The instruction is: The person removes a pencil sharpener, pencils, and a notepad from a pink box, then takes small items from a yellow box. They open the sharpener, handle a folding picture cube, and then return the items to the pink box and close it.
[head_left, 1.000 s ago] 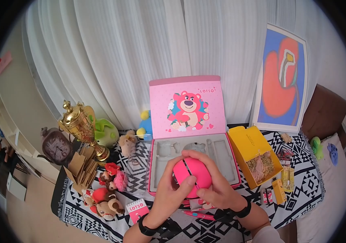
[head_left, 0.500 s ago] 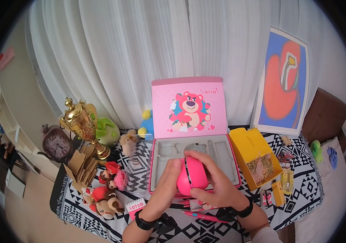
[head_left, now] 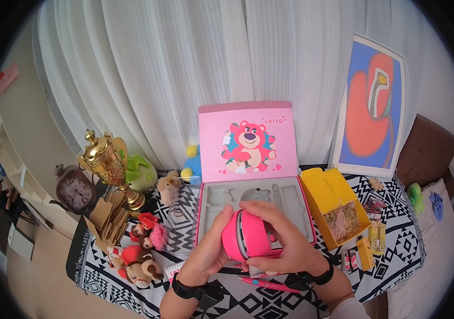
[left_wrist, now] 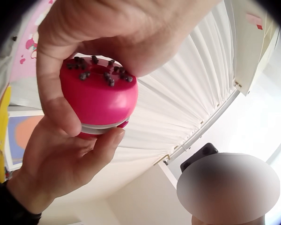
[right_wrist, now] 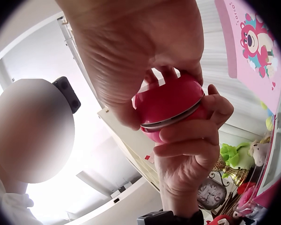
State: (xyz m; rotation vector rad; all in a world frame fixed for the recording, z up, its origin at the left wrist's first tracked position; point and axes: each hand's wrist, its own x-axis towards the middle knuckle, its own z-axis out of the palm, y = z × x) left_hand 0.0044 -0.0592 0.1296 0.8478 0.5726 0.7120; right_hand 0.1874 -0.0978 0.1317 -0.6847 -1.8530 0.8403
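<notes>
Both hands hold a pink round object (head_left: 253,239) over the front of an open pink gift box (head_left: 245,141). A silver band with a dark gap rings the object between two glossy halves. My left hand (head_left: 211,252) grips its left side, and my right hand (head_left: 288,242) curls around the right side with the thumb low at the front. In the left wrist view, the end of the round object (left_wrist: 100,93) has several small dark studs around a recess. From the right wrist view, fingers of both hands wrap the pink halves.
The box's grey moulded insert (head_left: 299,212) lies behind the hands. A pink pen (head_left: 269,284) is on the patterned cloth below. To the right stands a yellow box (head_left: 325,183); at left are a gold trophy (head_left: 104,162), folded cardboard (head_left: 107,218) and plush toys (head_left: 139,266).
The round object has been turned and shifted slightly left, so its silver band shows wider. My left hand, flat-fingered against its side half a second ago, has moved round its left side.
</notes>
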